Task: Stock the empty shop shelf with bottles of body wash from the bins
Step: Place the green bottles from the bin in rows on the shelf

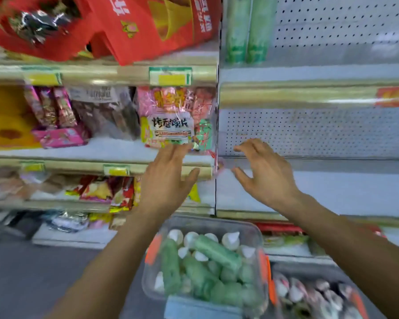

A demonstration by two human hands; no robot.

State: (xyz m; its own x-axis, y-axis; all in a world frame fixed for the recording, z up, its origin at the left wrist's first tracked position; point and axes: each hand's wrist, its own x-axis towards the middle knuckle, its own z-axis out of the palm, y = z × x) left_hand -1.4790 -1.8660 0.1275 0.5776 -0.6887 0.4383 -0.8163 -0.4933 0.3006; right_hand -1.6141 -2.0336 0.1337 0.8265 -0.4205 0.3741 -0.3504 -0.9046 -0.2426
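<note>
— What's in front of you, biggest thing first?

— The shelving. On my right is the empty shop shelf (pixel 320 192), a pale bare board with a perforated back panel (pixel 320 132) behind it. One level up, two green bottles (pixel 247 31) stand upright side by side at the left end of the board above. To my left the next bay is full: snack packets (pixel 168 118) on the middle level, red bags (pixel 129 24) on top, more packets lower down, all rather blurred.

— And the stock?

— Below my arms sits a clear bin (pixel 262 268) with orange latches, full of green body wash bottles (pixel 217 252) with white caps, some upright and some lying across the others. Just to its right is a second bin (pixel 313 293) holding pinkish bottles; the blur hides their detail.

— Your hands?

— Both are raised in front of the shelving, above the clear bin, and both hold nothing. My left hand (pixel 166 178) is spread flat, fingers straight, in front of the edge of the snack bay. My right hand (pixel 265 171) is spread too, fingers loosely bent and thumb out, in front of the left end of the empty shop shelf. Whether it touches the board I cannot tell.

— The two hands touching?

— No, apart, with the upright post (pixel 215 192) between the bays showing in the gap.
</note>
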